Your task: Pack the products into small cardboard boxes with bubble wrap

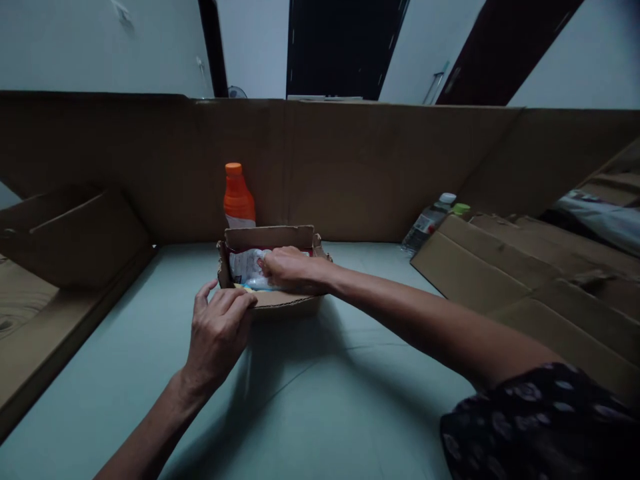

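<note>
A small open cardboard box (287, 305) sits on the pale green desk (320, 400), toward the desk's far edge and a little left of its middle. Inside it lies a white printed packet (244, 264), filling the left part of the box; bits of blue and yellow show along its lower edge, too small to make out. The person's right hand (296, 269) reaches into the box from the right, fingers curled against the packet's right side; whether they actually grip it cannot be told. The left hand (223, 320) is at the box's near left corner, its fingers bent over the front rim and the thumb raised beside the left wall; whether it pinches the cardboard is unclear. A dark flowered sleeve (540, 420) covers the upper right arm. Just behind the box, an orange bottle (239, 193) with an orange cap stands upright by the desk's far edge, its lower part hidden. A tall cardboard wall (380, 167) runs along that edge. Near the far right corner, a clear bottle (425, 225) with a white cap appears tilted, a green cap (461, 209) showing just beside it. Folded cardboard (480, 267) covers the right edge, and a larger open carton (95, 233) stands at the far left corner.
</note>
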`<action>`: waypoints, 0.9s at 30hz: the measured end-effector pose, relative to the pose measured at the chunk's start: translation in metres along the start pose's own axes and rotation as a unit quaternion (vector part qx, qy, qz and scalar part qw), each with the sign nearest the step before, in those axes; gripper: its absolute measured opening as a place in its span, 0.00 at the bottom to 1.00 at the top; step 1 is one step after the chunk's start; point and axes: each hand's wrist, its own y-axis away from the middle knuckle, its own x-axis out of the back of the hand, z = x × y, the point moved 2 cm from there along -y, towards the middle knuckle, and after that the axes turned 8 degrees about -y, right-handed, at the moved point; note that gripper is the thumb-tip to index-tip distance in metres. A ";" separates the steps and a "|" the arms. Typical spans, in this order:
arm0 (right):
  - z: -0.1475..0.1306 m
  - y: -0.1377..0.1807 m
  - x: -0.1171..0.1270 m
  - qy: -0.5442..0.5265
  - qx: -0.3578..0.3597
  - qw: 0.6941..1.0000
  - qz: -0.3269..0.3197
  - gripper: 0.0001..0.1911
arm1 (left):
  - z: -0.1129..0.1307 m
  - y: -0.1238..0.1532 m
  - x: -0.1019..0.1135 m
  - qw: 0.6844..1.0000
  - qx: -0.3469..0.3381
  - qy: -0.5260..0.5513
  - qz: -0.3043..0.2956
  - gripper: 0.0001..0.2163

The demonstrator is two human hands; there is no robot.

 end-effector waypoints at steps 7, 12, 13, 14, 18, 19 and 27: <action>0.031 0.030 0.010 -0.069 0.025 0.990 0.124 0.16 | -0.004 -0.001 -0.004 0.995 0.070 0.018 0.074 0.16; 0.070 0.125 -0.001 -0.183 -0.013 0.880 0.438 0.10 | -0.018 0.024 -0.009 0.955 0.250 0.129 0.100 0.33; 0.077 0.144 -0.015 -0.208 -0.039 0.856 0.471 0.10 | -0.022 0.030 -0.014 0.937 0.297 0.165 0.080 0.34; 0.084 0.157 -0.033 -0.237 -0.069 0.841 0.481 0.10 | -0.026 0.035 -0.019 0.916 0.341 0.205 0.055 0.36; 0.086 0.146 -0.102 -0.348 -0.098 0.854 0.374 0.27 | -0.037 0.045 -0.047 0.820 0.438 0.366 -0.044 0.37; 0.082 0.130 -0.111 -0.365 -0.090 0.858 0.351 0.32 | -0.039 0.044 -0.053 0.803 0.444 0.394 -0.060 0.35; 0.081 0.107 -0.094 -0.403 -0.154 0.829 0.356 0.24 | -0.007 0.007 -0.076 0.778 0.447 0.441 -0.037 0.27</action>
